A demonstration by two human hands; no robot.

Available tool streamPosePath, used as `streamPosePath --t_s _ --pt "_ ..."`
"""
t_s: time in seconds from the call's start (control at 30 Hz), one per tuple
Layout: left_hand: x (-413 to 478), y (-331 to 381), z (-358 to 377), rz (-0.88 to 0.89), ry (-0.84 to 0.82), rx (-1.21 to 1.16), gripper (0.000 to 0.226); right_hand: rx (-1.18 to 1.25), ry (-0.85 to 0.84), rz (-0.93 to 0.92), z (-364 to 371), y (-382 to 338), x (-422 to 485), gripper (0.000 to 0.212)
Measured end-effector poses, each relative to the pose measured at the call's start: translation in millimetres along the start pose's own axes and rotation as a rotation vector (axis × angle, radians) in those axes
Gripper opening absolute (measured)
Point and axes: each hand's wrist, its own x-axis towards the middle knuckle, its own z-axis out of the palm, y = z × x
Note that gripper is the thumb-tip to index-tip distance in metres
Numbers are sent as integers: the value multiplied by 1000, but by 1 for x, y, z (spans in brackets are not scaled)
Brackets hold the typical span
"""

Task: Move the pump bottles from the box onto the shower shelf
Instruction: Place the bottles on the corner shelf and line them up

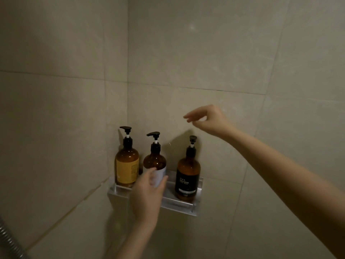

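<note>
Three amber pump bottles stand on a clear wall shelf (182, 206) in the tiled corner. The yellow-label bottle (127, 161) is at the left end and the black-label shampoo bottle (187, 176) is at the right. Between them is the white-label bottle (155, 161); my left hand (149, 195) wraps its lower part, thumb on the front and fingers on its right side. My right hand (207, 118) hovers above and just right of the shampoo bottle's pump, fingers loosely apart and holding nothing. No box is in view.
Beige tiled walls meet in a corner behind the shelf. A metal shower hose (8, 240) runs along the bottom left edge. A gap on the shelf separates the white-label bottle from the shampoo bottle.
</note>
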Motion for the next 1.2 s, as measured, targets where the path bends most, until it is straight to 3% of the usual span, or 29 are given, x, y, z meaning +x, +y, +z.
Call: streamPosePath --t_s 0.1,0.27,0.43,0.8,1.03,1.2 --pt "20 -11 -14 -29 106 -62 54 -51 -149 -57 14 -30 17 28" --pt "34 -23 -9 -204 -171 -8 90 -205 -291 -82 52 -60 35 38" --pt "32 -32 -2 -250 -211 -7 69 -293 -390 -50 76 -61 34 41" --pt "32 -31 6 -135 -164 195 43 -377 -384 -101 71 -52 36 33" --pt "23 -23 15 -115 -50 243 51 -389 -361 -89 70 -47 39 29" --pt "39 -35 10 -158 -248 191 81 -379 -401 -126 62 -42 37 30"
